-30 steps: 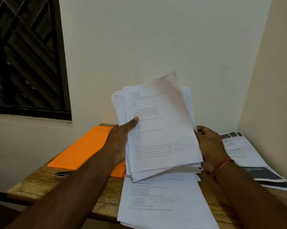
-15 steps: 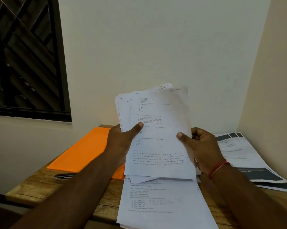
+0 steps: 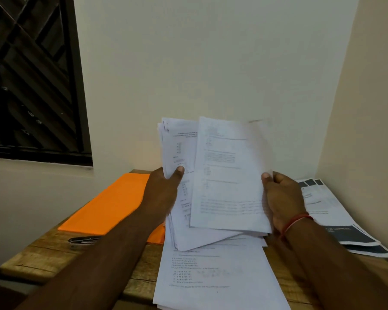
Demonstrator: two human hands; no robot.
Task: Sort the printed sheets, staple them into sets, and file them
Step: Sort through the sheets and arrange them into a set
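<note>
Head cam: left hand (image 3: 164,193) grips a stack of printed sheets (image 3: 179,198), thumb on top, raised over the wooden table (image 3: 43,253). Right hand (image 3: 282,198) pinches one loose sheet (image 3: 229,175) at its right edge, overlapping the stack. Another sheet pile (image 3: 215,278) lies flat below; orange folder (image 3: 112,202) and stapler (image 3: 83,239) sit left.

The left forearm (image 3: 112,253) and the right forearm (image 3: 336,269) are bare, uncovered as far as the view reaches. A thin red thread band (image 3: 297,221) of a couple of strands circles the right wrist, just below the right grip (image 3: 282,198). The thumbs of that one and of the left grip (image 3: 164,193) show short-cut nails.
</note>
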